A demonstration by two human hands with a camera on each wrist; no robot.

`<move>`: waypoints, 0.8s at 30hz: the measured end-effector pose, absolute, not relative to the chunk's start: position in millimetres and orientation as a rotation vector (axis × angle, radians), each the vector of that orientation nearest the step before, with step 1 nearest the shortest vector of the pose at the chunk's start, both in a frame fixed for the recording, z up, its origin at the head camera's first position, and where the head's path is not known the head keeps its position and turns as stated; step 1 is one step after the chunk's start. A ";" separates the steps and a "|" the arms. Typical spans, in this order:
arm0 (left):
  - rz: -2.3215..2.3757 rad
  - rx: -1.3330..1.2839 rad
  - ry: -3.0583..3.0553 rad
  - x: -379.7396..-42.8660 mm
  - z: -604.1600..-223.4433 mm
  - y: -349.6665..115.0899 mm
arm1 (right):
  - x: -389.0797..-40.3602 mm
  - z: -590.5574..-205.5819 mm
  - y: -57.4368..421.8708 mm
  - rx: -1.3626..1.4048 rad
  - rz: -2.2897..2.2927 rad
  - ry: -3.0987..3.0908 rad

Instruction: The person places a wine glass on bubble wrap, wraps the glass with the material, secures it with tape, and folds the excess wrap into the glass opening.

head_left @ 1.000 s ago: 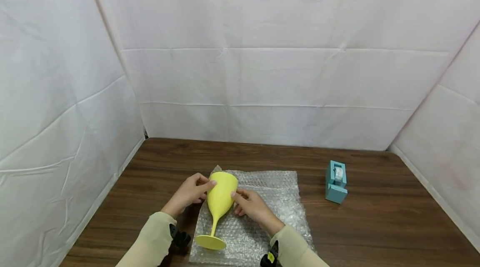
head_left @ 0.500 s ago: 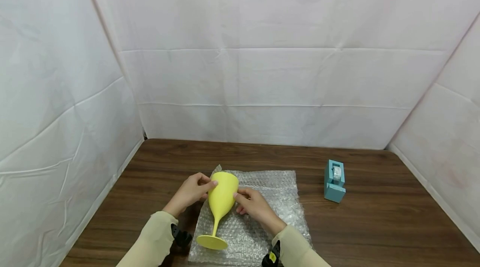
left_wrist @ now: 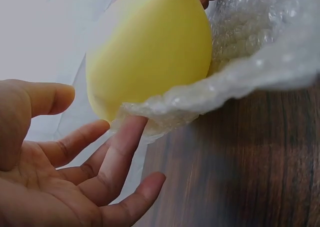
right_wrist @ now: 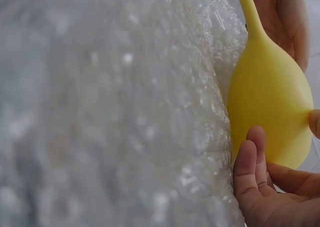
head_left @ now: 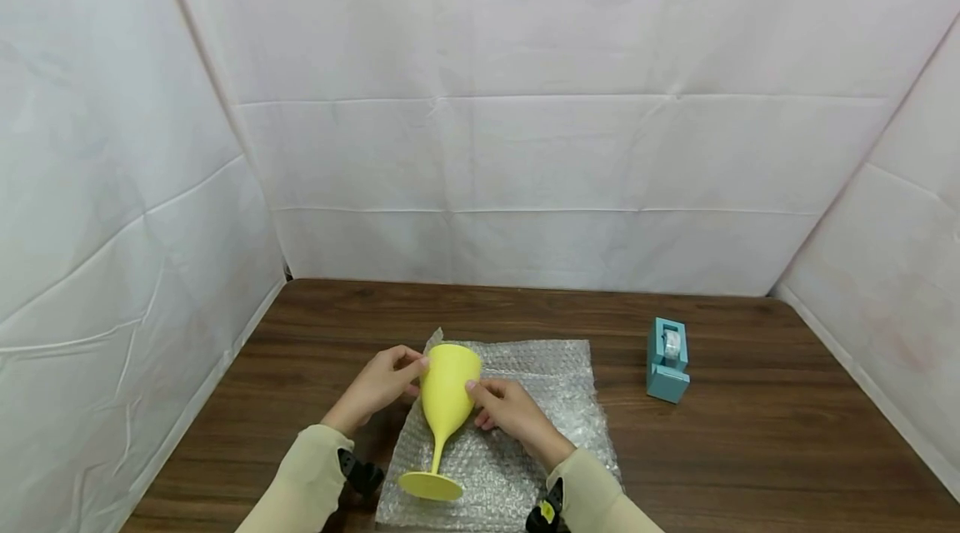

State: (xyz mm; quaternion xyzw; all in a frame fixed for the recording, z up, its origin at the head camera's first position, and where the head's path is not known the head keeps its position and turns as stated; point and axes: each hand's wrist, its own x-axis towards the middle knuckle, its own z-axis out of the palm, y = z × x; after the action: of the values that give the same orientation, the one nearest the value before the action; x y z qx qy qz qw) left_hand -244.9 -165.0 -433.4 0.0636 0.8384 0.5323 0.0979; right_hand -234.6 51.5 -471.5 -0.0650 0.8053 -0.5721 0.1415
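A yellow, long-stemmed goblet [head_left: 446, 387] tilts on its side over a clear bubble-wrap sheet [head_left: 551, 400], foot near the sheet's near edge, bowl toward its far left corner. The right hand [head_left: 512, 412] pinches the bowl between thumb and fingers. The left hand [head_left: 378, 390] is loosely spread, thumb apart, fingertips at the bowl and the sheet's raised edge. Open wood separates the sheet's right edge from a teal, blocky tape dispenser [head_left: 667, 361] toward the brown wooden table's [head_left: 750, 433] far edge.
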 end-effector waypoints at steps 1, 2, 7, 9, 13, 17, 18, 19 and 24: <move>1.580 0.191 2.480 -245.0 -433.9 -165.1 | -234.7 -471.9 51.7 -0.188 -1.653 2.324; 1.585 0.194 2.479 -244.8 -434.2 -165.1 | -234.8 -472.5 52.0 -0.186 -1.654 2.322; 1.636 0.193 2.445 -245.7 -436.1 -164.9 | -234.2 -471.9 53.5 -0.191 -1.653 2.296; 1.661 0.184 2.428 -246.2 -436.6 -164.4 | -232.1 -467.1 54.0 -0.189 -1.653 2.282; 1.700 0.165 2.405 -246.4 -437.0 -163.6 | -231.7 -465.1 55.9 -0.166 -1.660 2.254; 1.732 0.190 2.392 -245.8 -437.4 -163.0 | -234.1 -468.4 59.1 -0.171 -1.681 2.227; 1.736 0.196 2.393 -245.9 -437.6 -162.9 | -234.2 -468.5 59.7 -0.175 -1.687 2.221; 1.737 0.200 2.394 -245.8 -437.8 -162.7 | -234.3 -468.8 60.5 -0.180 -1.693 2.216; 1.744 0.207 2.388 -246.6 -438.7 -161.2 | -234.1 -469.8 64.0 -0.170 -1.702 2.230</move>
State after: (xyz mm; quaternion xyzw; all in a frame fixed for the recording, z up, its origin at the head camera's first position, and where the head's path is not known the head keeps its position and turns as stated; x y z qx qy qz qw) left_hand -246.6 -161.2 -438.7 0.0695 0.8024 0.5861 0.0884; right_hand -234.1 64.0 -469.8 -0.0597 0.7826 -0.5974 0.1647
